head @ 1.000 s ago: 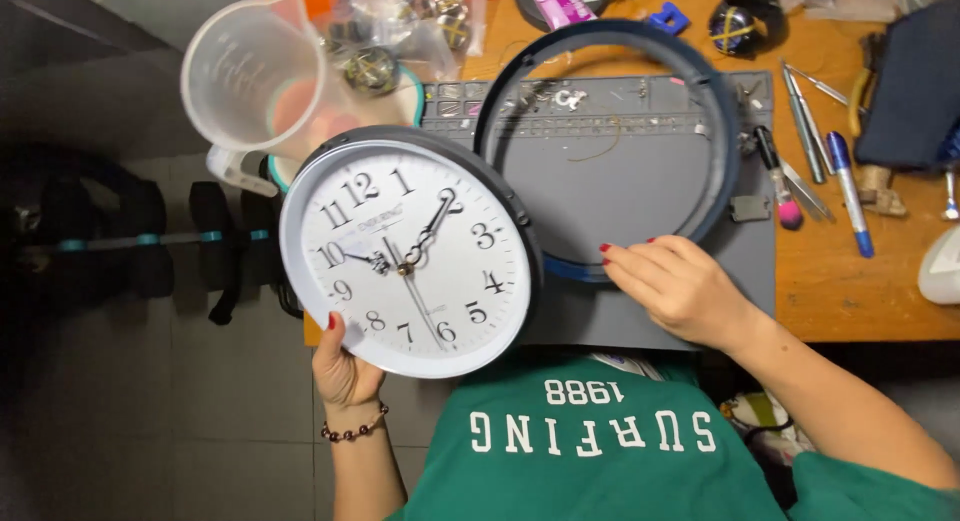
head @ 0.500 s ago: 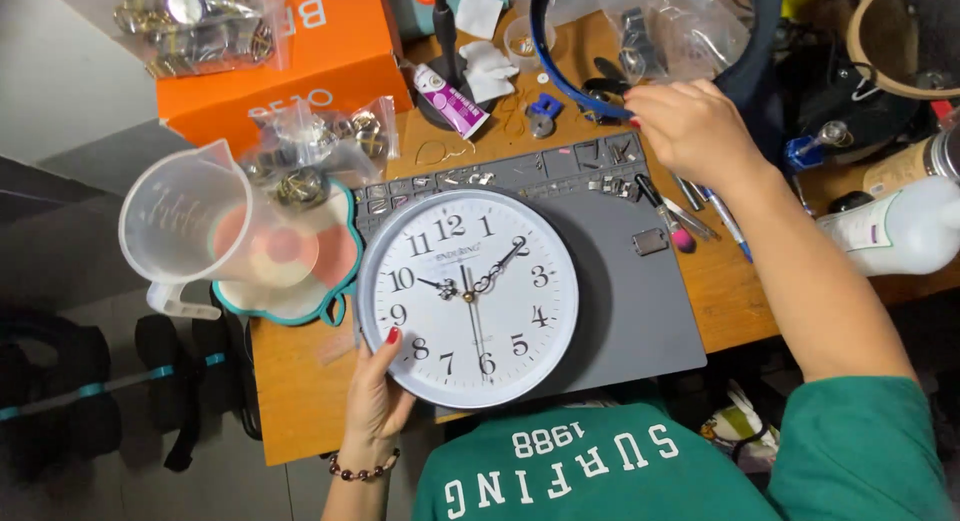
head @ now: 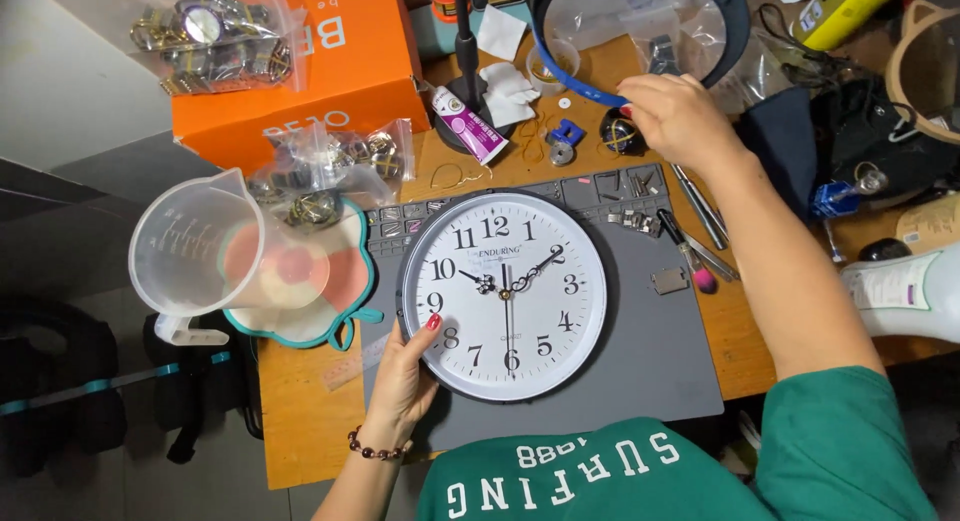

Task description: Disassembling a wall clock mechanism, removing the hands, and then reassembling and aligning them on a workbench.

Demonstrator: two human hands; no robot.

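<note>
Head view looks down on a round white wall clock lying face up on a grey rubber work mat. Left hand, wrist bent upward, cups the clock's lower left rim, thumb on the dial edge. Right hand stretches to the table's far side, fingers curled around the dark blue round clock bezel with clear cover, holding it up tilted. A clear plastic measuring jug lies on its side at the left edge. Clear plastic bags holding metal watch parts rest beside the orange cardboard box.
</note>
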